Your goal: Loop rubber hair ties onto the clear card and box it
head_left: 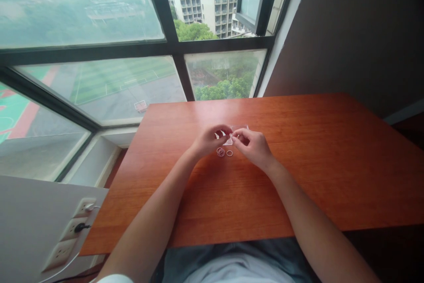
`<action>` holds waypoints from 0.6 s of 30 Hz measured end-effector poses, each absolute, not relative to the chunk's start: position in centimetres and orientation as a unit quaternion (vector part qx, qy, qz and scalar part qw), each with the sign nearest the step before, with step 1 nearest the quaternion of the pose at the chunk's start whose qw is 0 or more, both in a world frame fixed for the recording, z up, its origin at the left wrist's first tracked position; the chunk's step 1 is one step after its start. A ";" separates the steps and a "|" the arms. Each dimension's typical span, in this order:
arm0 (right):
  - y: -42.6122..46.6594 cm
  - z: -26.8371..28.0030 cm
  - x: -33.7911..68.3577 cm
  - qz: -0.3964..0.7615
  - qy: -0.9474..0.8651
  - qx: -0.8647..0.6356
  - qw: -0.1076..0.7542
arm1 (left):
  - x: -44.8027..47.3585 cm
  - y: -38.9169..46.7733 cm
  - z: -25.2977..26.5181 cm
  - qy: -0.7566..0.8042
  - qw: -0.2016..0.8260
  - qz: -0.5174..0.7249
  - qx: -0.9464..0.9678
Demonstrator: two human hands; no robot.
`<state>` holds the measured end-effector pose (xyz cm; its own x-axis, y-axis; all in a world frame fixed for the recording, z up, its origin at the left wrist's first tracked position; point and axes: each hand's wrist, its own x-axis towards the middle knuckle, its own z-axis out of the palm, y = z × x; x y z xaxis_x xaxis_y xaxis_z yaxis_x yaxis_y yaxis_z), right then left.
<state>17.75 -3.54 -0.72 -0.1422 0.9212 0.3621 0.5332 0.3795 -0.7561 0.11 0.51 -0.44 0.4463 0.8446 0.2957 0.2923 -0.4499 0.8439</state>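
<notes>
My left hand (215,139) and my right hand (252,145) meet over the middle of the table, fingertips pinched together. Between them is a small clear plastic bag (228,141), partly covered by the fingers. Part of the clear plastic also shows behind my right hand. Just below the hands, a few thin pale pink rings (220,152), like small hair ties, lie overlapping on the wood. One more such ring (229,153) lies by itself to their right.
The reddish-brown wooden table (331,155) reaches to the window (228,75) at the back. A grey wall (347,31) stands at the right. Low on the left, wall sockets (71,229) carry plugs and a white cable (61,269). My lap is at the table's near edge.
</notes>
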 end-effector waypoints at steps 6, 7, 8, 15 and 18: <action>-3.6 -0.8 17.8 0.237 -0.713 -0.507 0.422 | 0.1 0.4 -0.1 0.362 0.366 0.374 0.771; -3.6 -0.8 17.9 0.238 -0.712 -0.509 0.422 | 0.0 0.4 -0.1 0.363 0.367 0.373 0.771; -3.6 -0.8 17.9 0.237 -0.711 -0.511 0.421 | 0.0 0.5 -0.1 0.365 0.369 0.372 0.770; -3.5 -0.6 18.1 0.212 -0.703 -0.550 0.399 | 0.0 0.7 -0.4 0.400 0.370 0.372 0.751; -3.3 -0.7 18.1 0.205 -0.706 -0.562 0.379 | -0.2 1.1 -0.8 0.422 0.344 0.387 0.744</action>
